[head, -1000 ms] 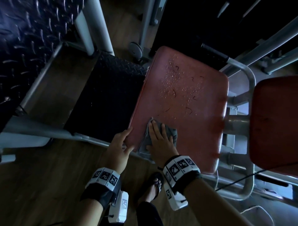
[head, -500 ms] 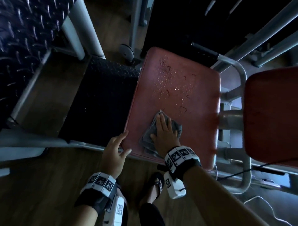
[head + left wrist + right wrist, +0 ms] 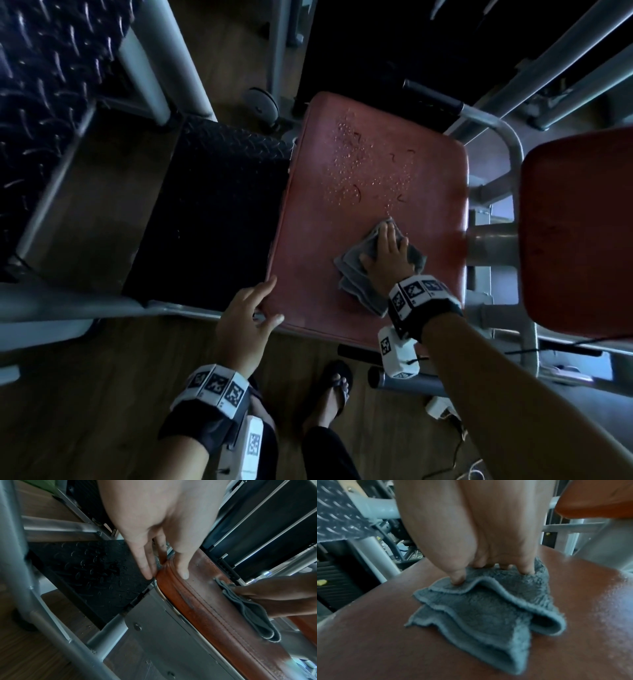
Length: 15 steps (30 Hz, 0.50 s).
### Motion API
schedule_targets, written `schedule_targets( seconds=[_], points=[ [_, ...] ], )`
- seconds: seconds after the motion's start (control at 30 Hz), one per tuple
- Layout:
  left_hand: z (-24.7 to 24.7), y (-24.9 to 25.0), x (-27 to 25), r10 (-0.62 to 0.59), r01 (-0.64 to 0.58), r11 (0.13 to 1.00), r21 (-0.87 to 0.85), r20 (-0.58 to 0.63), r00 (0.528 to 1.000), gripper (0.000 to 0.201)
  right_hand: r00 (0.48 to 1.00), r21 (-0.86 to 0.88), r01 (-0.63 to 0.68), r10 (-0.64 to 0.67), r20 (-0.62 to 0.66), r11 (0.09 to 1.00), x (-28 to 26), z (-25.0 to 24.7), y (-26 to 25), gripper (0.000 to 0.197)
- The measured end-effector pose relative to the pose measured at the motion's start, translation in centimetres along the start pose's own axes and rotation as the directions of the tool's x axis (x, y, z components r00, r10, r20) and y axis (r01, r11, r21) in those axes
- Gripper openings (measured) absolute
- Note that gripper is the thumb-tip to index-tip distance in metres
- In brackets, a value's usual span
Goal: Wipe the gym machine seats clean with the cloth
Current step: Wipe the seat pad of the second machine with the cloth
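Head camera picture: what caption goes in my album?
Right hand presses a grey cloth on a wet red seat.

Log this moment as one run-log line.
step: wiping seat | right hand: presses cloth flat | left hand: steadies seat corner | droplets: ahead, unwiped

red seat (image 3: 370, 192), grey cloth (image 3: 356, 274)

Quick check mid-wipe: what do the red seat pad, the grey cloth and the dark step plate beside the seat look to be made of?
Seat pad: looks like vinyl or faux leather, semi-glossy; droplets bead on it and a stitched seam runs along its edge.
Cloth: soft terry or microfibre, going by the fuzzy nap and hemmed folded layers.
Step plate: black diamond tread pattern; rubber or coated metal, I cannot tell which.
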<state>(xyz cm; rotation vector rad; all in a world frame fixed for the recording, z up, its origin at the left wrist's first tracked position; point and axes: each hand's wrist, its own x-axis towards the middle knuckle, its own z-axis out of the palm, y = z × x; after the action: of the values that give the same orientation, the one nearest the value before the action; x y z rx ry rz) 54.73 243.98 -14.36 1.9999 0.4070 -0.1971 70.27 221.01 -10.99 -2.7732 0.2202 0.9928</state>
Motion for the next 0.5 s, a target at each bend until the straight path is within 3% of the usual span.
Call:
schedule_targets(
  seconds=[0.1, 0.3, 0.5],
  points=[
    [-0.1, 0.0, 0.0, -0.018, 0.018, 1.0, -0.003, 0.009, 1.0, 0.063, 1.0, -0.019, 0.003, -0.003, -0.004, 1.0, -0.1, 0.3, -1.4, 0.073],
    [0.0, -0.4, -0.1, -0.042, 0.041, 0.998, -0.055, -0.017, 0.999, 0.074, 0.968, -0.188, 0.242, -0.25, -0.02, 0.952, 1.8, 0.0, -7.3, 0.075],
    [-0.9, -0.1, 0.1, -0.105, 0.109, 0.99, -0.085, 0.042, 0.994, 0.061, 0.869, -0.431, 0.481, -0.48, 0.12, 0.764, 0.0, 1.0, -9.8, 0.077]
  ],
)
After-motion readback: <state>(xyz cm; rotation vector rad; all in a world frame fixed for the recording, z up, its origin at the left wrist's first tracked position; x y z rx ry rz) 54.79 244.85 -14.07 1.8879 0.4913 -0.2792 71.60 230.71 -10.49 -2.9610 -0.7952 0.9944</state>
